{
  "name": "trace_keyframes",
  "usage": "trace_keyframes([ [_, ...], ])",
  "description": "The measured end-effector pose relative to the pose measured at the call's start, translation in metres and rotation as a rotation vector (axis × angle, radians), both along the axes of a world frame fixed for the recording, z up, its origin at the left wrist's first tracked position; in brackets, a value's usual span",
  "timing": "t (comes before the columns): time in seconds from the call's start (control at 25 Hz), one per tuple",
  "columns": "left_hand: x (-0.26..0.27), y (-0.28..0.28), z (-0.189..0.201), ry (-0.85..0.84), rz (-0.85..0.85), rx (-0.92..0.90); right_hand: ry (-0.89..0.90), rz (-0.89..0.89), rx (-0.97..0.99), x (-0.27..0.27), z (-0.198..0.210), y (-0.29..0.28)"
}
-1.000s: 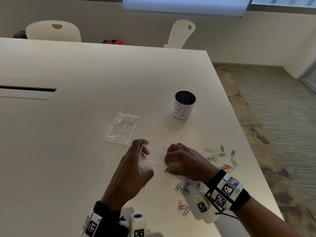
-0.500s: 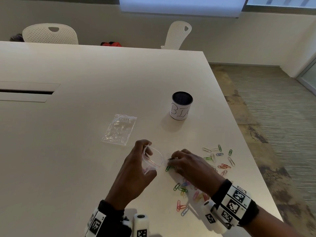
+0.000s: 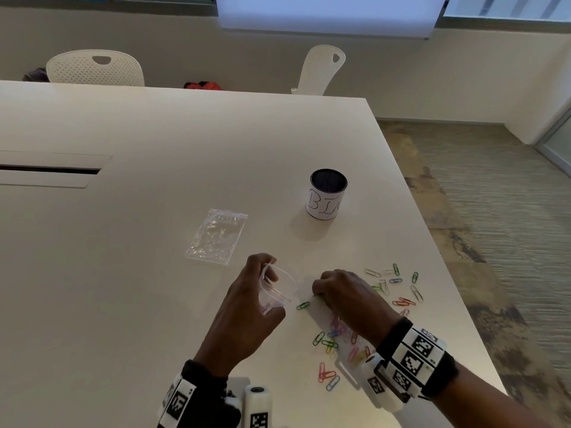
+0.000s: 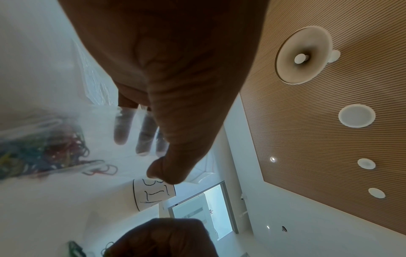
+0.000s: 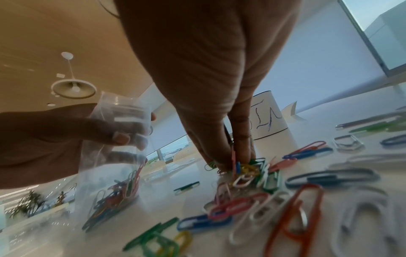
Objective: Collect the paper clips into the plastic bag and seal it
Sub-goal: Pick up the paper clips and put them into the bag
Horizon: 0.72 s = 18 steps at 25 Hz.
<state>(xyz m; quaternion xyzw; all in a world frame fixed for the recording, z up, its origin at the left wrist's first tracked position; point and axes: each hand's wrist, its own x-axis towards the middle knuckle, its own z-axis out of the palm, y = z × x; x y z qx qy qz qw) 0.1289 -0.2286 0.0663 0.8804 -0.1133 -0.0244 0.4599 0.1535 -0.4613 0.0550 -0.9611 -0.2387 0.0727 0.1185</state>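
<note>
My left hand (image 3: 261, 291) grips a small clear plastic bag (image 3: 281, 290) upright by its open mouth, just above the table. Several coloured clips lie in the bag's bottom (image 5: 116, 193). My right hand (image 3: 319, 290) is just right of the bag, fingertips down on the table. In the right wrist view its fingertips (image 5: 243, 156) pinch a bunch of paper clips (image 5: 248, 169). More loose paper clips (image 3: 401, 301) lie scattered to the right and near my right wrist (image 3: 327, 345). One green clip (image 3: 302, 305) lies between the hands.
A second clear bag (image 3: 216, 236) lies flat beyond my left hand. A black mesh cup with a white label (image 3: 327, 196) stands further back right. The table's right edge (image 3: 448, 273) runs close past the clips. White chairs (image 3: 321, 69) stand at the far side.
My right hand has drawn back slightly from the bag's mouth and settled onto the clips on the table. The left hand holds the bag in much the same place.
</note>
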Motion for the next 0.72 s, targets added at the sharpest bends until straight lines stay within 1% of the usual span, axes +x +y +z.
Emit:
trace_keyframes([
  [0.04, -0.001, 0.000, 0.000, 0.000, 0.001, -0.002, 0.016, -0.028, 0.026, 0.002, 0.000, -0.002],
  [0.12, -0.001, 0.000, 0.000, 0.007, 0.002, -0.005, 0.057, -0.138, 0.171, 0.008, 0.001, -0.009],
  [0.2, -0.001, 0.000, 0.001, 0.011, 0.000, -0.005, 0.110, -0.284, 0.400, 0.012, 0.003, -0.017],
  [0.28, -0.002, -0.001, 0.001, 0.007, -0.001, -0.005, 0.223, -0.421, 0.695, 0.011, 0.011, -0.021],
  [0.36, -0.002, -0.001, 0.001, -0.003, -0.006, 0.003, 0.337, -0.479, 0.983, 0.008, 0.027, -0.017],
  [0.44, -0.002, -0.002, 0.000, -0.011, -0.014, 0.007, 0.370, -0.475, 1.155, 0.002, 0.045, -0.008],
  [0.52, -0.002, -0.003, 0.001, -0.001, -0.021, 0.006, 0.351, -0.432, 1.217, -0.003, 0.059, 0.007],
  [0.56, -0.002, -0.003, 0.002, 0.006, -0.025, 0.006, 0.328, -0.399, 1.210, -0.006, 0.064, 0.015],
  [0.64, -0.003, -0.004, 0.004, 0.014, -0.032, 0.002, 0.228, -0.312, 1.088, -0.012, 0.068, 0.031],
  [0.72, -0.003, -0.004, 0.004, 0.022, -0.026, -0.007, 0.103, -0.212, 0.887, -0.014, 0.064, 0.044],
])
